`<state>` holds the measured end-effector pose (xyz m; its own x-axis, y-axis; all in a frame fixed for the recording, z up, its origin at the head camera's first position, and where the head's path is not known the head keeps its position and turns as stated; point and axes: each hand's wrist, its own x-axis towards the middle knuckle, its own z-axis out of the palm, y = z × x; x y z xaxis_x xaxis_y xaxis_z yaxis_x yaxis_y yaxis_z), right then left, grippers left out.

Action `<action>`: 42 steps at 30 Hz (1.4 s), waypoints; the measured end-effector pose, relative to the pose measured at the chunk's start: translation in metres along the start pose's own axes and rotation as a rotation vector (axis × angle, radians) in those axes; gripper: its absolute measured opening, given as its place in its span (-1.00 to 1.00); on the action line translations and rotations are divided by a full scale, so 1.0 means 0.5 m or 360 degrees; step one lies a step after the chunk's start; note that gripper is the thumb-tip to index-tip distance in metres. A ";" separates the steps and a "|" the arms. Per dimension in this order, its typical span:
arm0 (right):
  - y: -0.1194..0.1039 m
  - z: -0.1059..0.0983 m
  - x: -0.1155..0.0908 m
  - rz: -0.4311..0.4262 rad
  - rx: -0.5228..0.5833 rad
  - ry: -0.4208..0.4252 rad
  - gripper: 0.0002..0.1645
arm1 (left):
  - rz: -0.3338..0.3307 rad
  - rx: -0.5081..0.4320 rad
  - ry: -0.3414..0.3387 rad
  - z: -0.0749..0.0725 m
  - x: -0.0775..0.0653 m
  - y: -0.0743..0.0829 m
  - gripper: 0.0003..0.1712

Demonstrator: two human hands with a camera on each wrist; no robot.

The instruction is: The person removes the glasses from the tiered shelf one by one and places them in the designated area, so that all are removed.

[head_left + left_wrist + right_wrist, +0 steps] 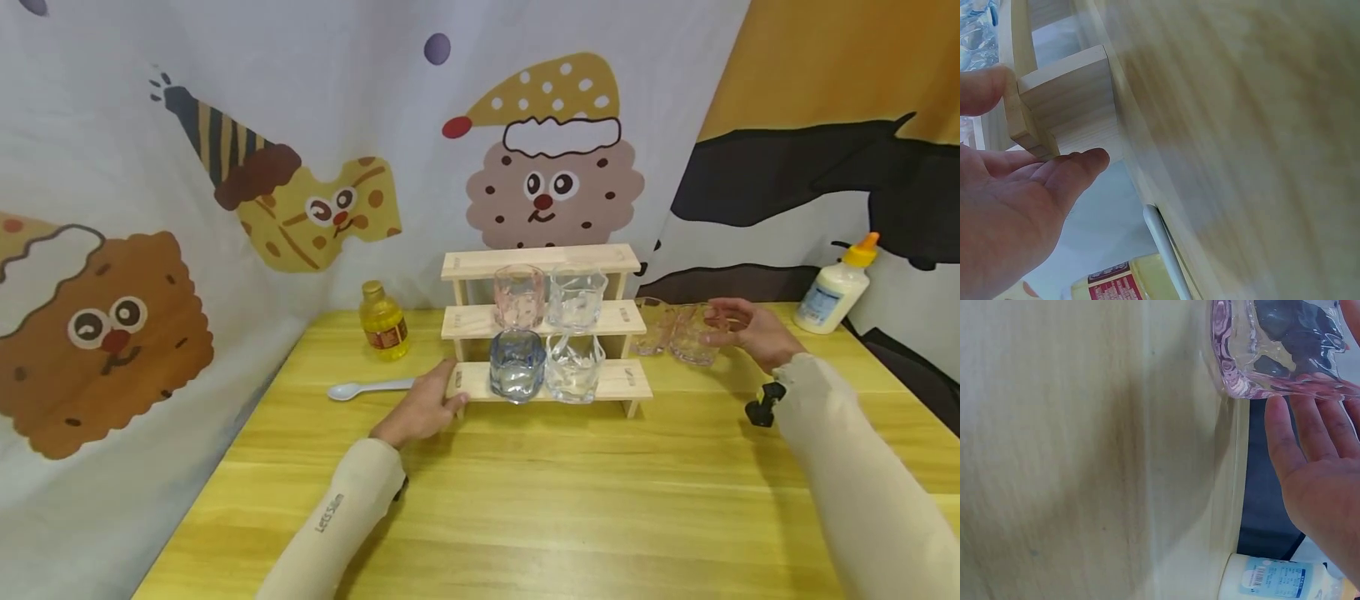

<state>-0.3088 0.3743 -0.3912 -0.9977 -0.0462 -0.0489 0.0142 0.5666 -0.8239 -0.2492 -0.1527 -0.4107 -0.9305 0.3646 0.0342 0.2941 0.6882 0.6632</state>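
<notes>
A three-step wooden shelf (543, 317) stands mid-table. My left hand (423, 406) grips the left end of its lowest board, thumb on top and fingers beneath and beside the leg, as the left wrist view shows. On the middle step stand a pink glass (519, 296) and a clear glass (577, 298). The lowest step bears a blue glass (517, 367) and another clear glass (574, 368). To the right of the shelf, my right hand (753, 333) holds a pinkish glass (1241, 369) between thumb and fingers. Beside it stands another see-through glass (649, 327).
A yellow bottle (384, 323) and a white spoon (367, 388) are left of the shelf. A white glue bottle (831, 292) with an orange tip stands at the far right. Behind the table (570, 500) hangs a cartoon-print cloth (315, 67).
</notes>
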 end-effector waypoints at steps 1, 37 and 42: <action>0.000 0.001 0.000 0.0012 -0.0001 0.0003 0.18 | -0.0002 -0.0001 0.0001 0.000 0.000 0.001 -0.22; -0.002 -0.003 0.001 0.0089 0.0091 -0.0105 0.20 | 0.0004 0.0004 -0.0011 -0.004 0.000 -0.001 -0.21; -0.006 -0.003 0.002 0.0071 0.0094 -0.0142 0.19 | -0.0003 0.0012 -0.0005 -0.004 0.003 -0.001 -0.21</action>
<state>-0.3098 0.3740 -0.3880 -0.9863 -0.0965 -0.1340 0.0648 0.5204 -0.8514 -0.2510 -0.1540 -0.4096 -0.9304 0.3653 0.0307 0.2941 0.6937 0.6575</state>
